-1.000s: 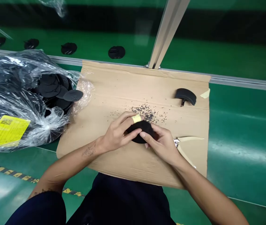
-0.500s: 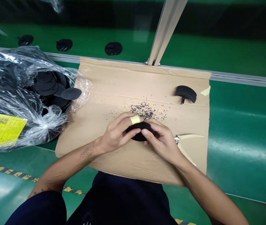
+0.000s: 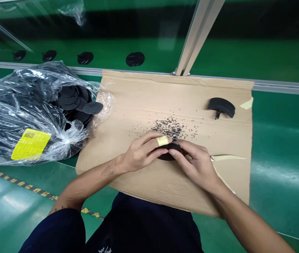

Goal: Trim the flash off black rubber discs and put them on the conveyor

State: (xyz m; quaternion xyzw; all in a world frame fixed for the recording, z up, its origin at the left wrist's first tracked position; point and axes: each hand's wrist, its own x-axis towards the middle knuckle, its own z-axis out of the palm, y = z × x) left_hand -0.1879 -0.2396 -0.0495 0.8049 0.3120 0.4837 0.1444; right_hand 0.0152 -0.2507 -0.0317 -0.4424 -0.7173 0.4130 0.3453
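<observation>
Over the middle of the cardboard sheet (image 3: 144,189), the left hand (image 3: 142,151) and right hand (image 3: 200,164) are grasping a black disc (image 3: 166,157), fingers (image 3: 158,153) pinching opposite edges. It is probably feeling light, firm, slightly flexible, hardly fragile; those edges are likely offering the best hold.
</observation>
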